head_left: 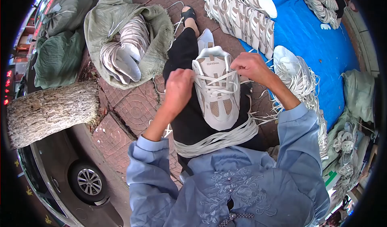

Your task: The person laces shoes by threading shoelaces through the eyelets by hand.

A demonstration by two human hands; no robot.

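A white and beige shoe upper point(219, 92) rests on my lap, its toe toward me and its tongue away from me. White shoelace point(217, 80) crosses its front in several rows. On the left edge of the upper, my left hand point(179, 88) is closed in a pinch on one lace end. My right hand point(250, 67) pinches the other lace end at the upper right, near the top eyelets. Both ends look drawn outward. Across my thighs lies a bundle of loose white laces point(219, 140).
Stacked shoe uppers point(242, 23) lie on a blue tarp point(318, 57), with a heap of laces point(296, 76) beside them. An open woven sack point(155, 51) holds more uppers at left. A tree trunk point(54, 112) and a parked car point(66, 166) stand left of the brick pavement point(115, 142).
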